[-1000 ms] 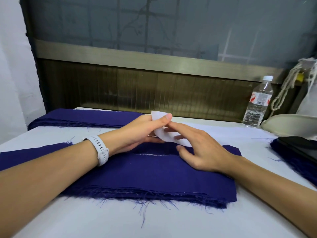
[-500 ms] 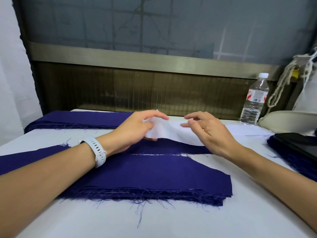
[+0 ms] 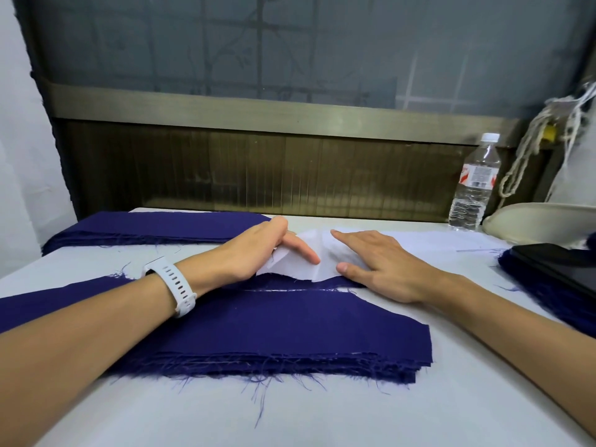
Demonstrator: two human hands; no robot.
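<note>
- The white fabric piece lies rumpled on the far edge of the navy stack, between our hands
- Our left hand rests straight fingers on its left end; our right hand, fingers spread flat, presses its right end
- We judge this the smoothing step; next, both hands should slide apart to flatten the ridge
</note>
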